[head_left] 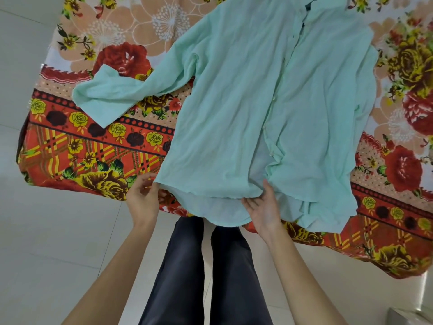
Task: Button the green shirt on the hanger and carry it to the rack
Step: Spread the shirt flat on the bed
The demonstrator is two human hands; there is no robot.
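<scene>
I am standing at the edge of a bed whose floral sheet (pixel 93 146), red, orange and yellow, is filling most of the view, with pale floor tiles (pixel 46 231) showing at 9 o'clock and at 6 o'clock. The green shirt (pixel 234 102) is lying front side up across the sheet, its collar pointing toward 1 o'clock and its hem hanging over the bed's edge toward me at 6 o'clock. One sleeve (pixel 112 99) is stretching out toward 9 o'clock and folding back on itself, while the other is lying bunched along the shirt's side at 4 o'clock. My dark trousers (pixel 182 277) are showing below the hem. My left hand (pixel 143 198) is pinching the hem's corner at 7 o'clock, fingers curled round the cloth. My right hand (pixel 263 209) is gripping the hem at the foot of the front opening, fingers tucked under the fabric and thumb on top. The placket (pixel 276 90) is gaping apart near the hem; farther up I cannot tell whether it is fastened.
</scene>
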